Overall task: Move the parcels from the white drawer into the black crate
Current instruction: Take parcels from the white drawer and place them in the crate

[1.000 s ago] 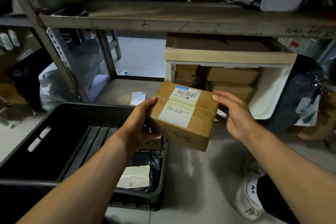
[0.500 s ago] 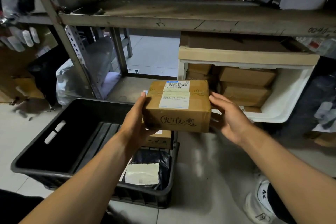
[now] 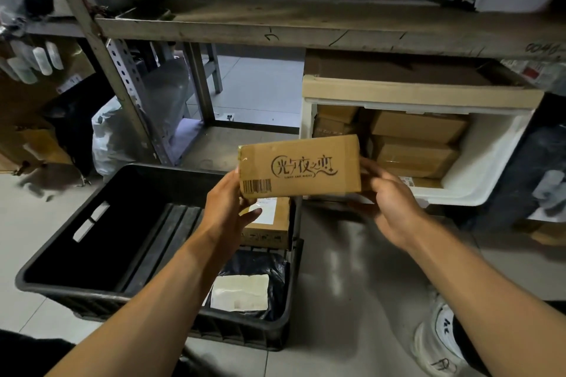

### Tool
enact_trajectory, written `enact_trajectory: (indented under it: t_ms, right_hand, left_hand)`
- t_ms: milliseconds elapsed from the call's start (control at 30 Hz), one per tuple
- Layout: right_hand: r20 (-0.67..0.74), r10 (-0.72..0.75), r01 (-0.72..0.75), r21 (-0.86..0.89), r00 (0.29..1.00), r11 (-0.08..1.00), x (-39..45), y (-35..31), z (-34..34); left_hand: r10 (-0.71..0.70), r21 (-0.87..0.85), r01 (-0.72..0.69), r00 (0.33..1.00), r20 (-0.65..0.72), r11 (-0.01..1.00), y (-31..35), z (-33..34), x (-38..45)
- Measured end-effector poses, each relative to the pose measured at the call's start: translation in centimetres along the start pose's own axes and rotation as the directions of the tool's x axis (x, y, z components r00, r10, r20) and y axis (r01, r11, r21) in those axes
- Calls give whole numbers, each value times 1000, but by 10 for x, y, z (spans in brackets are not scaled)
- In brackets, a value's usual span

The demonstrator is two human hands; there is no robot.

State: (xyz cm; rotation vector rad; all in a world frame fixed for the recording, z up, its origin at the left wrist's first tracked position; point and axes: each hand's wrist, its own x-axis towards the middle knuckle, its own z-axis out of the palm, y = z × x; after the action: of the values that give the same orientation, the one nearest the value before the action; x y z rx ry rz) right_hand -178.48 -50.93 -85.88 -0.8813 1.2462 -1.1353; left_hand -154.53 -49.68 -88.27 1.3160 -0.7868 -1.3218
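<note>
I hold a brown cardboard parcel [image 3: 300, 166] in the air between both hands, its printed logo and barcode facing me. My left hand [image 3: 226, 211] grips its left end and my right hand [image 3: 389, 205] holds its right end. It hangs above the far right corner of the black crate [image 3: 92, 291] on the floor. Inside the crate lie a brown box [image 3: 269, 223] and a black bag with a white label [image 3: 242, 291]. The white drawer [image 3: 477, 168] stands open at right on the low shelf, with several brown parcels [image 3: 416, 144] stacked inside.
A metal shelf board [image 3: 306, 24] runs overhead, with a perforated upright post [image 3: 128, 92] at left. A flat cardboard box [image 3: 413, 92] lies on top of the drawer. Plastic bags [image 3: 113, 135] sit behind the crate. My shoe [image 3: 441, 343] is at bottom right.
The parcel has been tipped forward, so its label side turned away and the logo side now faces me. It stays between both hands above the crate's corner.
</note>
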Motion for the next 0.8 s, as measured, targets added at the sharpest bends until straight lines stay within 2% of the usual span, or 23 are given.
enact_trajectory:
  t_ms: [133,300,567,800]
  right_hand:
    - [-8,20,-20,-25,1000,999,4,6,-2]
    - [28,-3,6,-100,1000,995,3,10,3]
    - [-56,-18,18,-1,998,1000,4,9,8]
    - [-41,-3,0,-70,999,998,0,8,5]
  left_hand:
    - [30,39,-28,999,-42,999,0,1,3]
    - [57,8,-56,993,-106,998,1,3,10]
    - [119,88,-117,993,-8,989,1,2,-5]
    - [182,145,-183,983,22,972,1,2,-8]
